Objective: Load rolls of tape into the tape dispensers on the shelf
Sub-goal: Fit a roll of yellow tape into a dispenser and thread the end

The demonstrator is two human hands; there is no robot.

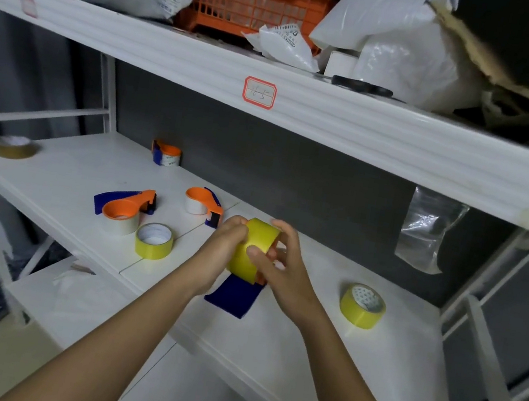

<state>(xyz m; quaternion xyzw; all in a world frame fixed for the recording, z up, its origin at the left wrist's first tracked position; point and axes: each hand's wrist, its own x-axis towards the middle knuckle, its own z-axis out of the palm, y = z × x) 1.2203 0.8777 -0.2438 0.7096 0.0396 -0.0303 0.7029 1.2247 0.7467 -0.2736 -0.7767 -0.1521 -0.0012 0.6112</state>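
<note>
Above the white shelf (pixel 287 329) both hands hold a yellow tape roll (pixel 254 244) that sits on a dispenser with a blue handle (pixel 234 294) pointing down toward me. My left hand (pixel 223 245) grips the roll's left side. My right hand (pixel 276 261) wraps its right side, thumb on the tape face; the dispenser's orange hub is mostly hidden. Two more yellow rolls lie on the shelf, one to the left (pixel 154 240) and one to the right (pixel 362 306). Three orange-and-blue dispensers holding white rolls rest further back (pixel 125 207), (pixel 203 204), (pixel 166 153).
A brown tape roll (pixel 15 146) lies at the shelf's far left. A clear plastic bag (pixel 425 229) hangs at the back right. The upper shelf carries an orange basket (pixel 255 8), white bags and black scissors (pixel 361 85). A lower white surface (pixel 93 312) sits below left.
</note>
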